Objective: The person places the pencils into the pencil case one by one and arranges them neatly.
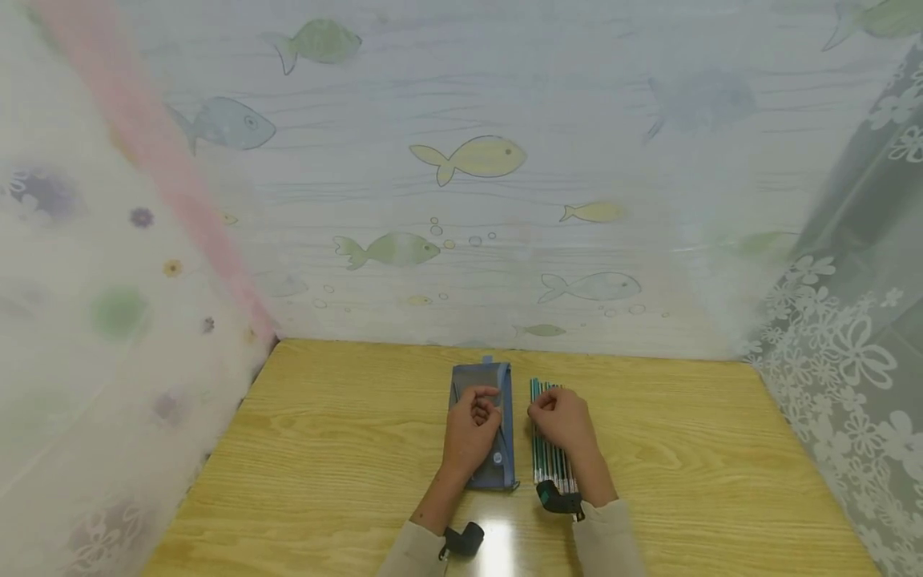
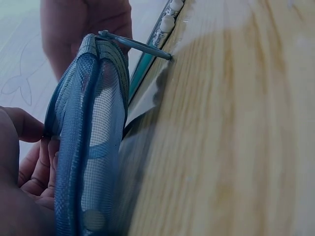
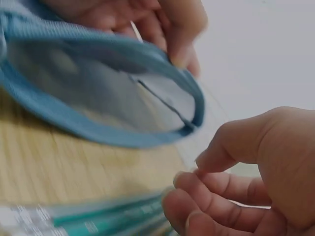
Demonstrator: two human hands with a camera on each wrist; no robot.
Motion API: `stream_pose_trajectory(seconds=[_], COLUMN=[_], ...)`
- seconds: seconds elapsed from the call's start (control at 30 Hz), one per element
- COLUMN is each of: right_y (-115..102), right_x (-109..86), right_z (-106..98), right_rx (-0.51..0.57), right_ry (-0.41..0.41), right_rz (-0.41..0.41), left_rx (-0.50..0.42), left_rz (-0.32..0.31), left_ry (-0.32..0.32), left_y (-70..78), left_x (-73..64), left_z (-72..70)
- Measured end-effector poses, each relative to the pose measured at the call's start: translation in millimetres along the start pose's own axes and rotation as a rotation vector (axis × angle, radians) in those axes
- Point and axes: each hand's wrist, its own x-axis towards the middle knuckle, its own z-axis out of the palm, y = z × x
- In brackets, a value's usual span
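Observation:
A blue mesh zip pouch (image 1: 507,433) stands on the wooden table with its zipper undone; the right wrist view shows its mouth (image 3: 98,98) gaping. My left hand (image 1: 472,433) pinches the pouch's rim between thumb and fingers. To the right of the pouch lies a row of pencils (image 1: 546,465), several of them green, with white erasers and silver ferrules toward me. Over these pencils hovers my right hand (image 1: 570,421), fingers loosely bent and thumb close to the index finger (image 3: 197,189), with nothing visible between them.
The wood-grain table (image 1: 339,449) reaches out on both sides. Behind it hangs a pale curtain with fish drawings (image 1: 469,156), and flowered sheets (image 1: 851,344) flank it. Small black cameras (image 1: 465,539) sit on both wrists.

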Motion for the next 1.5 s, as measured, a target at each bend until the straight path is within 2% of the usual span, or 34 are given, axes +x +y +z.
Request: stream_pose_trajectory(seconds=[0.2,0.37,0.6,0.73,1.03,1.3,1.5], right_y=[9.2,17.5,27.4,29.6,28.7,23.9,27.9], right_x=[0.2,-0.3,-3.1,-3.4,-4.8,-3.5,-0.4], right_z=[-15.9,-27.1,-38.2,-39.4,-39.2,-34.7,-31.8], right_rx=[-0.108,-0.158,-0.175,-0.182,-0.243,-0.296,-0.31], right_ry=[0.058,0.085,0.055,0.02,-0.002,0.008,0.017], right_rz=[0.011,0.052,0.111,0.149,0.195,0.269,0.269], left_rx=[-0.011,-0.019,-0.021,-0.019,-0.027,-0.046,-0.021], left_rz=[-0.006,-0.008,-0.001,-0.006,0.012,0.014,0.016], left_ry=[-0.002,-0.004,0.001,-0.002,-0.002,0.002,0.009], left_y=[-2.4,-4.4,-6.4,-6.9,-6.4,-7.1,-5.9], left_x=[0.3,1.0,2.0,2.8,2.0,2.0,2.6], left_z=[-0.3,-0.5,-1.0,-1.4,-2.1,-1.8,-2.0])
